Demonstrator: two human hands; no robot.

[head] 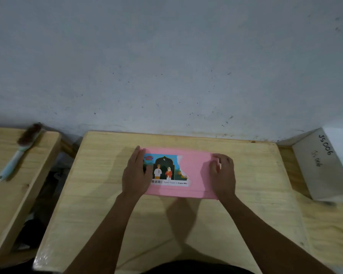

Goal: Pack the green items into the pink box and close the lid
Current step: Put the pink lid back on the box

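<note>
The pink box [194, 169] lies flat in the middle of the wooden table [107, 194], its lid down and a colourful sticker with two figures on top. My left hand [135, 175] rests flat against the box's left end, fingers straight. My right hand [223, 173] presses on the right end of the lid with fingers curled over it. No green items show anywhere; the inside of the box is hidden.
A second wooden table [12, 194] stands at the left with a light-blue-handled brush [20, 151] on it. A white box [323, 169] with handwritten numbers sits at the right edge. A grey wall rises right behind the tables. A dark gap separates the two tables.
</note>
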